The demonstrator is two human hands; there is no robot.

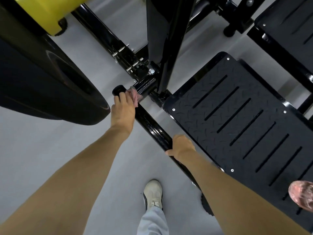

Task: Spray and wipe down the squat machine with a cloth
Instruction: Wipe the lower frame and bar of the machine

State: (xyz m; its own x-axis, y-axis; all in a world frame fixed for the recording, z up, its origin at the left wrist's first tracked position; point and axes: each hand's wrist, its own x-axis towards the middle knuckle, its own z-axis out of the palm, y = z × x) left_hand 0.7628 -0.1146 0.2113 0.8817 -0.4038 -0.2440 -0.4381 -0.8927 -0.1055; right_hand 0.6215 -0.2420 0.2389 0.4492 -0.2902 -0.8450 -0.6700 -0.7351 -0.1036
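Left hand (122,109): fingers curled, pressing pink cloth (136,97) against the squat machine's black bar (151,128), near its capped end. Right hand (182,146): fingers wrapped round same bar, beside footplate (237,116) edge.

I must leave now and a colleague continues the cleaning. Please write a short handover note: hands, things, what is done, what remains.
Left hand: holds the pink cloth against the far end of the black bar, beside its end cap.
Right hand: grips the same bar nearer the body.
Done: wiping is under way; which parts are clean cannot be told.
Left: probably the foot plate and the frame. No spray bottle clearly seen; a blurred pink thing shows at the lower right edge.
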